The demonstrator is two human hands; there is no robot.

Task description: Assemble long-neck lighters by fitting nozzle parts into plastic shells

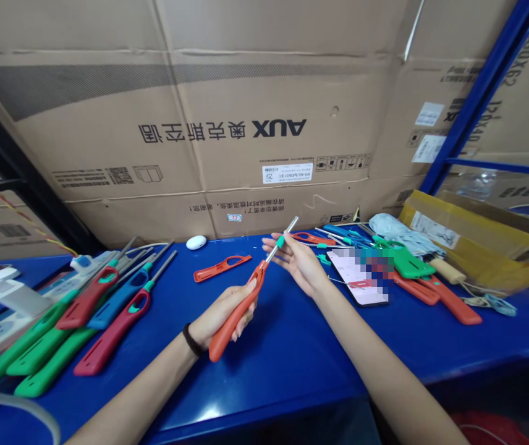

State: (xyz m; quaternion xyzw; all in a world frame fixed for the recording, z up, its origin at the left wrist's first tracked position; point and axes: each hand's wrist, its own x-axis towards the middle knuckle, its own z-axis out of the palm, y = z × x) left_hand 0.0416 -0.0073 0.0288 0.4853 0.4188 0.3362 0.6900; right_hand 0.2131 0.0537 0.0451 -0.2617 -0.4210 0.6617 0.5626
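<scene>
My left hand [220,312] is wrapped around the orange handle of a long-nosed gas lighter [233,327], which tilts up and to the right. A small green collar [280,241] sits on its metal tube, short of the tip. My right hand [305,266] pinches at this collar with thumb and forefinger, the other fingers loosely spread behind the tube. On the blue table beyond my left hand lies a loose orange handle half [209,270] with an oval trigger opening. How far the collar is from the handle's mouth is partly covered by my right fingers.
At left, several lighters in red [89,296], blue [120,303] and green are piled beside a white device. A phone [359,278], green and orange handle parts [450,300] and an open carton [473,241] occupy the right. Cardboard [227,93] stands behind the blue table [287,377].
</scene>
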